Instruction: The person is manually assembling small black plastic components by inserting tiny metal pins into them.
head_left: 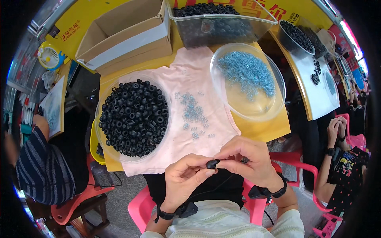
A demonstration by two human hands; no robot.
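black piece (213, 163), long axis roughly sideways, fingers (203, 175) of both hands (181, 177) (254, 159) clamped on it

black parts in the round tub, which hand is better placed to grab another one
Probably the left hand: the round tub of black parts is nearer to it than to the right hand. Both hands are at one small black piece, though.

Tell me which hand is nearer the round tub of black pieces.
Left: the left hand is below and right of the tub in view; the right hand is farther right.
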